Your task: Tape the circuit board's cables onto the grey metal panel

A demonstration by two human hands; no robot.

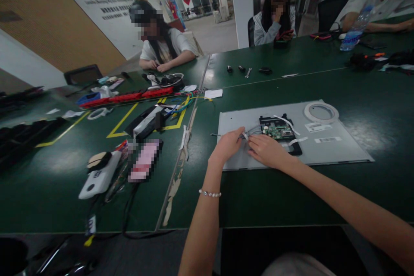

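- Left hand (232, 140): forearm rising towards twelve o'clock, wrist bent towards one, fingers curled nearly closed on grey cables (255, 132), beside a white tape strip (245, 136).
- Right hand (264, 150): forearm slanting towards ten o'clock, palm down, fingers bent together near the strip; cannot tell whether they grip.
- Circuit board (277, 131): one o'clock from that hand, above a grey panel (315, 152).
- Tape roll (334, 114): two o'clock, on the panel.
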